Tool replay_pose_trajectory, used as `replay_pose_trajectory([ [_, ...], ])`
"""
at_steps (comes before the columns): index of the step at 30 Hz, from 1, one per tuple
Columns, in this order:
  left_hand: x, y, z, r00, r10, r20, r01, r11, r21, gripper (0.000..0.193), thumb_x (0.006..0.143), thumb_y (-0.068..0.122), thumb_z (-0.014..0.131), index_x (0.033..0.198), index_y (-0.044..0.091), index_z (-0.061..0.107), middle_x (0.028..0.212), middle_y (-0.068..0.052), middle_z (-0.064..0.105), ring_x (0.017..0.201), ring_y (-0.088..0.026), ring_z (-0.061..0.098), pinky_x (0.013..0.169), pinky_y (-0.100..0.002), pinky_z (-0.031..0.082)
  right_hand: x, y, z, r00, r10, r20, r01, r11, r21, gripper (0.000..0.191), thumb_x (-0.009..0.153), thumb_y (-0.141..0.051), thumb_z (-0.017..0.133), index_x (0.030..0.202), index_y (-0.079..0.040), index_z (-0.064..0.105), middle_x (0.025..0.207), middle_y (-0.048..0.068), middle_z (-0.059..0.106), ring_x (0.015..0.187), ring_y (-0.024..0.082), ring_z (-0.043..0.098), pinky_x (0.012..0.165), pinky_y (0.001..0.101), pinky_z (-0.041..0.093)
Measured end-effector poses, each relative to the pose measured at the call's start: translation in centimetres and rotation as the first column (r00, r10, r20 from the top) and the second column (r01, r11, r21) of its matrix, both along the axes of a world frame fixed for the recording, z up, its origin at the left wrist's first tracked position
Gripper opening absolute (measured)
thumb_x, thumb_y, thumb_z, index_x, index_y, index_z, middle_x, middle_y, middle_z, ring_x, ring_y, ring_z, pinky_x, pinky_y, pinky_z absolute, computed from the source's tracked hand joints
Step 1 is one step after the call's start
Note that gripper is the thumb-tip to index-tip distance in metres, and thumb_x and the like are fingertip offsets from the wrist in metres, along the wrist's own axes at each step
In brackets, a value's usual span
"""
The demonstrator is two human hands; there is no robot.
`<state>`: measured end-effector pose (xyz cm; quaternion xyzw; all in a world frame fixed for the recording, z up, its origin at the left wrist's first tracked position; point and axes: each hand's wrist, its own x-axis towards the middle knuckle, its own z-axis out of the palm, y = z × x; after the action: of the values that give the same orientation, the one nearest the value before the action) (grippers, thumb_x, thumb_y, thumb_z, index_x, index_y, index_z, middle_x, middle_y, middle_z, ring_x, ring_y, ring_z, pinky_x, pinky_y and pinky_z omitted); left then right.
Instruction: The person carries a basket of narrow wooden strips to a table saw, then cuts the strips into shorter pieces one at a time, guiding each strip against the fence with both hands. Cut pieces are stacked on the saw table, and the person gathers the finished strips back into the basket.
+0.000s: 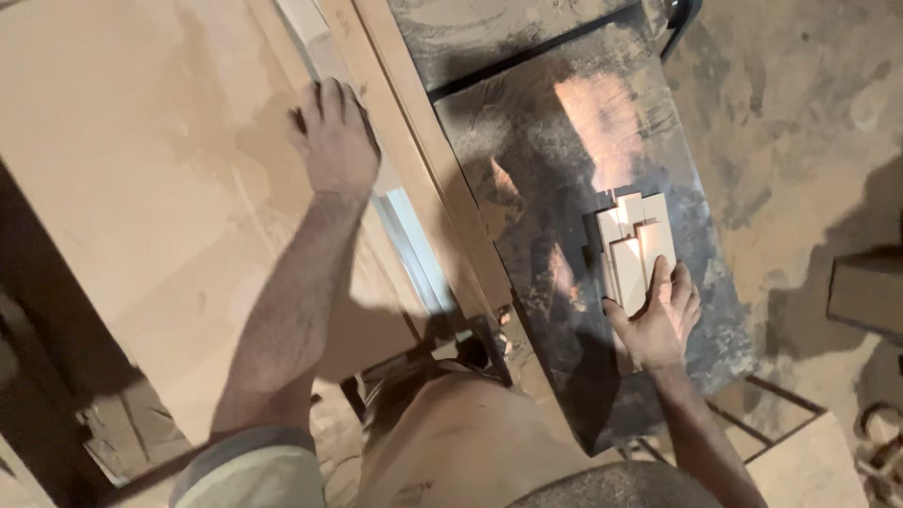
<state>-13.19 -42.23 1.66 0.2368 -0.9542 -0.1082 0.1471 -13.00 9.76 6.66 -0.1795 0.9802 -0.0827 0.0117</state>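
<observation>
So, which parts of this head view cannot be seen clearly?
- Small wood pieces: exact count unclear; the stack overlaps, and the right hand covers its near end.
- Left hand fingertips: blurred on the large board.
- Dark box: cut by the right edge.
</observation>
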Motion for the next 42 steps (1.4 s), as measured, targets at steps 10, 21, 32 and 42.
replay_pose_trajectory([
  [10,-12.3,-16.2,-1.7,0.991,-0.056,-0.119,-0.028,0.798,-0.603,0.045,0.117,0.046,0.043,0.138,0.011,0.063,0.145,-0.009,0.059,0.133,-0.025,0.050,0.101,-0.057,0.046,-0.6,-0.7,0.6,0.979,-0.179,0.098,0.179,0.984,0.011,0.106,0.073,-0.053,0.082,0.158,-0.005,0.041,0.149,0.036,0.040,0.137,0.052,0.039,0.114,0.0594,0.031],
  [21,0.4,10.8,8.3,0.780,-0.459,-0.425,0.580,0.786,0.215,0.020,0.099,0.013,0.070,0.117,0.004,0.068,0.110,-0.018,0.068,0.102,-0.043,0.062,0.085,-0.053,0.050,-1.9,2.2,1.7,0.976,-0.181,0.117,0.198,0.968,-0.153,0.095,0.082,-0.058,0.075,0.156,-0.008,0.044,0.148,0.029,0.046,0.133,0.047,0.045,0.112,0.0541,0.038],
  [32,4.6,42.6,2.1,0.792,-0.519,-0.321,0.598,0.764,0.242,0.071,0.084,0.044,0.078,0.142,0.011,0.054,0.131,-0.035,0.050,0.116,-0.053,0.052,0.089,-0.055,0.050,-2.1,6.7,-0.2,0.987,-0.159,0.001,0.151,0.937,-0.315,0.090,0.074,-0.047,0.086,0.149,-0.012,0.052,0.139,0.028,0.054,0.124,0.050,0.052,0.102,0.0546,0.048],
  [42,7.1,43.6,5.3,0.881,-0.391,0.267,0.277,0.883,0.380,0.061,0.085,0.035,0.072,0.142,0.023,0.054,0.152,-0.023,0.033,0.133,-0.045,0.039,0.107,-0.060,0.038,-2.8,8.4,-0.9,0.987,-0.126,0.099,0.148,0.955,-0.258,0.094,0.070,-0.053,0.079,0.151,-0.017,0.050,0.141,0.023,0.051,0.122,0.048,0.051,0.103,0.0557,0.046],
])
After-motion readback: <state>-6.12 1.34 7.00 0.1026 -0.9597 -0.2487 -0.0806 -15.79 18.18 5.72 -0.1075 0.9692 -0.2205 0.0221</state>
